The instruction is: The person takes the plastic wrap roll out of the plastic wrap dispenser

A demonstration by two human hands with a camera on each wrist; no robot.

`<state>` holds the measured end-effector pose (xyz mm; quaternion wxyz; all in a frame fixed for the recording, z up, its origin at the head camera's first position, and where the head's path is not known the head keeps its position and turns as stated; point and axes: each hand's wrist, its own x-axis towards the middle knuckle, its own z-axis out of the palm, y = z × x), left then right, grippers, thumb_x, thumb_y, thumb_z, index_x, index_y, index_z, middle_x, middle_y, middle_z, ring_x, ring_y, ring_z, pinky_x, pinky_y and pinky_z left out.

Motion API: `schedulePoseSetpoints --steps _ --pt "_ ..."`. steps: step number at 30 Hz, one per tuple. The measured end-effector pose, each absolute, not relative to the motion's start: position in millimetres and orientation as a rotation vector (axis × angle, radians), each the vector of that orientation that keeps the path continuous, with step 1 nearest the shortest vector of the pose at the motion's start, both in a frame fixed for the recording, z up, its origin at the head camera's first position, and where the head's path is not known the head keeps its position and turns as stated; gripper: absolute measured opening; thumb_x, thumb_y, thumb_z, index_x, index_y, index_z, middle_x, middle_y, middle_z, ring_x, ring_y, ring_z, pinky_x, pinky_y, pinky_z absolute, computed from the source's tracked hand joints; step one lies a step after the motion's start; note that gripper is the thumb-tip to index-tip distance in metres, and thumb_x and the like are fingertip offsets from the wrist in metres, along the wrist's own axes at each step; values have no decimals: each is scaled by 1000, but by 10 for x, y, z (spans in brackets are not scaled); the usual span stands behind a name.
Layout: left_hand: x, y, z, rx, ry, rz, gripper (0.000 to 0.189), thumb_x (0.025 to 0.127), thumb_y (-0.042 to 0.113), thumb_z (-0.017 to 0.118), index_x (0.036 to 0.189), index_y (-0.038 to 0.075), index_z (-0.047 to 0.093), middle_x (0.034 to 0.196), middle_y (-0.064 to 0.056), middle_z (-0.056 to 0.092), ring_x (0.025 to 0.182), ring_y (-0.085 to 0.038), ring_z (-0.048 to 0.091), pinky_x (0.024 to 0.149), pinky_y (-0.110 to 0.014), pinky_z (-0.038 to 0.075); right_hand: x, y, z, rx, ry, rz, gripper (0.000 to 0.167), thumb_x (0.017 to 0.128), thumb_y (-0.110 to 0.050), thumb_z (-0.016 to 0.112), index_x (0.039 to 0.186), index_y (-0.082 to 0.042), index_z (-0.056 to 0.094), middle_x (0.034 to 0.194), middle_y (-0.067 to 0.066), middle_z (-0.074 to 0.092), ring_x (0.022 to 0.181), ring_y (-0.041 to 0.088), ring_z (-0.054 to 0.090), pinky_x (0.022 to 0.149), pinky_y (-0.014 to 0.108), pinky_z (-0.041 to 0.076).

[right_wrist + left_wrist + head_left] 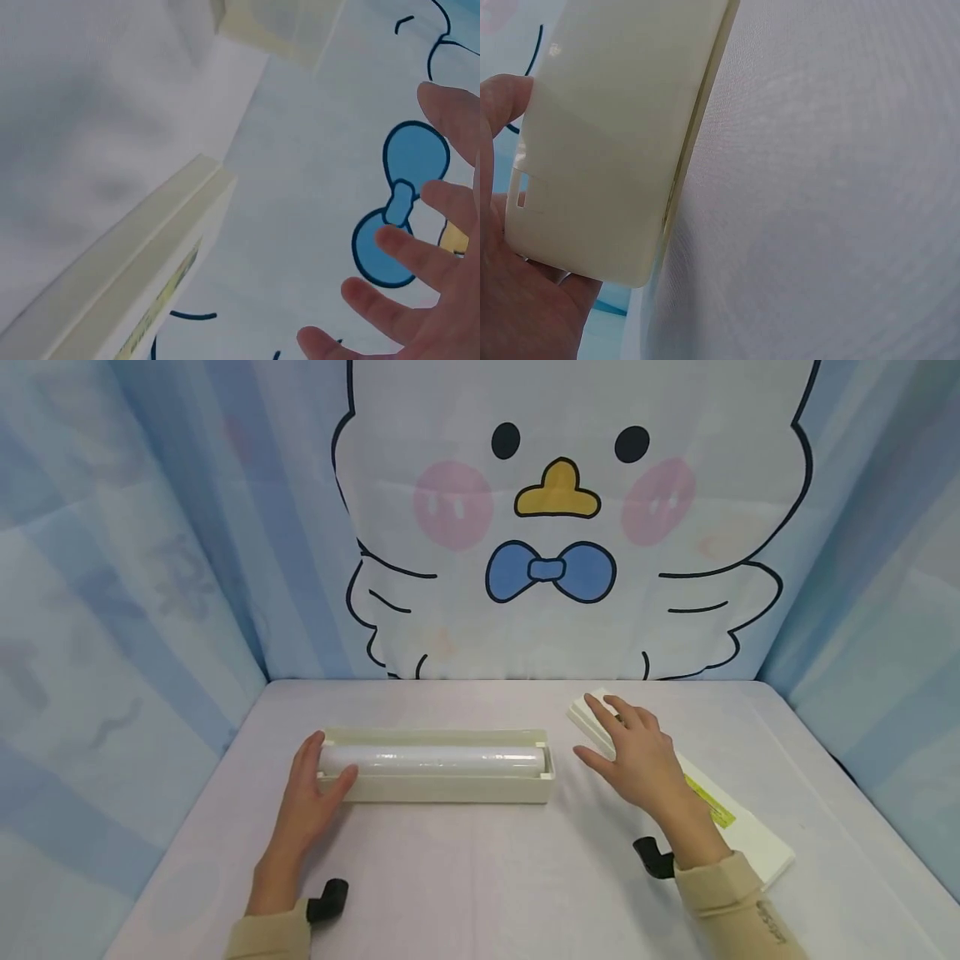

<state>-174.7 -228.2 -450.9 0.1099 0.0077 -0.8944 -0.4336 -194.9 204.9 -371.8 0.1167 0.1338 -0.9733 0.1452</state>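
Observation:
A long cream cling film dispenser box (450, 791) lies lengthwise on the table with its top off. Inside it rests a shiny, wrapped white roll (442, 761). My left hand (307, 797) grips the box's left end, thumb over the front wall and fingers round the far side. In the left wrist view the box's front wall (615, 150) shows, with a small slot near its end. To the right, my right hand (637, 760) hovers with spread fingers, holding nothing. Below it lies the long white lid (750, 843), set diagonally and partly hidden by the hand and forearm.
A yellow-green label (708, 802) is stuck on the lid. The table (465, 877) has a pale cloth cover. Behind it hangs a curtain (465, 635) with a cartoon bird, and blue curtains (112, 610) close off both sides.

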Motion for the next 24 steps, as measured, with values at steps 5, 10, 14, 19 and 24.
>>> schedulePoseSetpoints --steps 5,10,14,19,24 --pt "-1752 -2278 -4500 36 -2640 -1281 79 100 30 62 157 -4 20 163 -26 14 149 -45 16 118 -60 15 -1986 1936 -3787 439 -2860 436 73 96 -40 68 158 -17 36 156 17 37 137 49 34 96 73 38" --pt "-1760 -2268 -4486 67 -2665 -1272 80 101 31 61 158 -3 18 163 -25 13 149 -44 14 118 -59 14 -2029 1838 -3853 497 -2845 433 74 95 -39 70 158 -18 37 155 16 39 137 47 36 100 72 37" --pt "-1766 -2269 -4484 67 -2661 -1262 79 100 29 62 158 -3 18 163 -25 13 149 -44 15 119 -59 14 -2062 1741 -3882 556 -2842 460 75 94 -38 72 157 -18 38 155 15 40 138 45 35 103 71 34" --pt "-1771 -2277 -4486 63 -2654 -1274 79 100 30 62 158 -3 18 163 -25 13 149 -44 15 119 -59 14 -2105 1610 -3891 643 -2847 502 72 94 -36 73 156 -20 41 152 12 44 139 43 34 101 74 33" --pt "-1767 -2286 -4494 53 -2643 -1287 80 100 30 62 157 -4 19 163 -26 14 149 -44 15 119 -58 14 -2158 1508 -3919 763 -2836 489 66 94 -33 74 152 -18 47 146 12 52 136 42 40 98 72 38"
